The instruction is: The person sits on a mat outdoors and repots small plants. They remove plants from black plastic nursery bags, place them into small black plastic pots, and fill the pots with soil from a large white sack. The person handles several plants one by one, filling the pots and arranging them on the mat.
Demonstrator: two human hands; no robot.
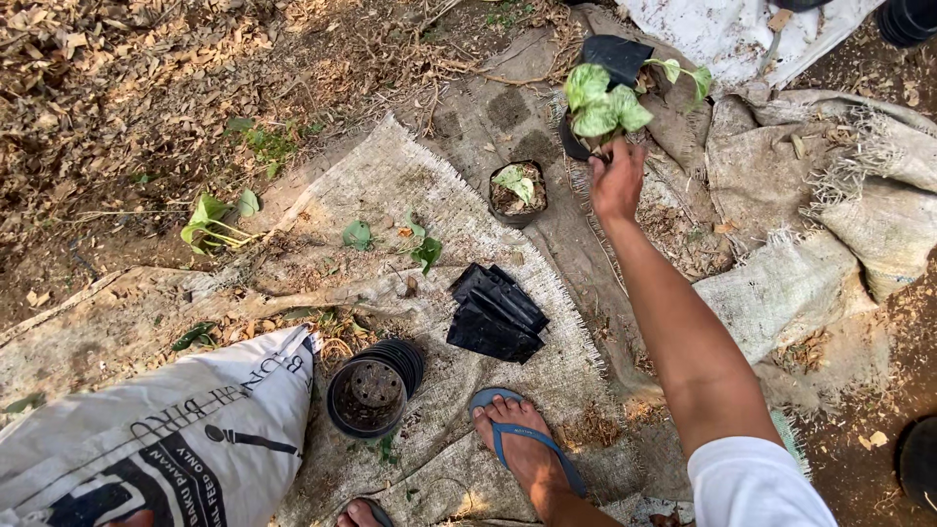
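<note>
Item: pale variegated leafy cutting in a black plastic pot [597, 109], far right on burlap. Your right hand [617, 183] closes around its stems, setting it down; release gently, keeping it upright. Left hand unseen.

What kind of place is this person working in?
Probably an outdoor garden or small plant nursery: bare soil strewn with dry leaves, a stack of black plastic pots, and the right hand at a potted leafy plant on burlap sacking.

Single head-worn view, steeply downward from standing height onto burlap ground cover [410, 195], feet included.
</note>
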